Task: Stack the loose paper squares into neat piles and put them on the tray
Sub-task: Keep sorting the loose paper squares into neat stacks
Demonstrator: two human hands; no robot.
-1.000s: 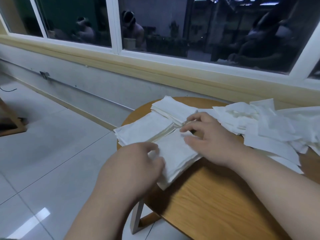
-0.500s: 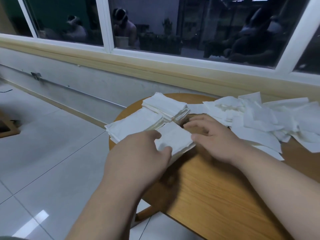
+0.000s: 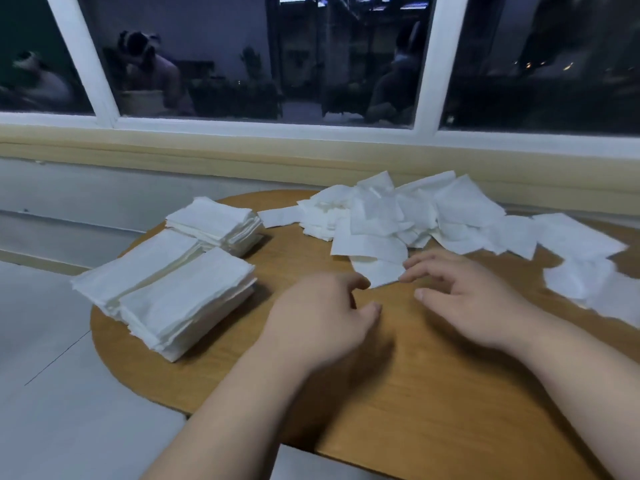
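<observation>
Three neat piles of white paper squares sit at the left of the round wooden table [image 3: 398,393]: a near pile [image 3: 187,299], one behind it [image 3: 138,268], and a smaller far pile [image 3: 214,220]. A loose heap of paper squares [image 3: 398,216] spreads across the back and right. My left hand [image 3: 322,317] hovers empty, fingers curled apart, just left of the heap's nearest square [image 3: 381,271]. My right hand [image 3: 464,292] is empty too, fingertips touching or nearly touching that square's right corner. No tray is in view.
The table's left edge drops to a pale tiled floor [image 3: 52,393]. A wall with a yellow sill [image 3: 207,150] and dark windows stands right behind the table. More loose squares [image 3: 588,289] trail toward the right edge.
Both hands have let go of the near pile and moved right toward the loose heap. The view has swung right, so the piles now lie at the left.
</observation>
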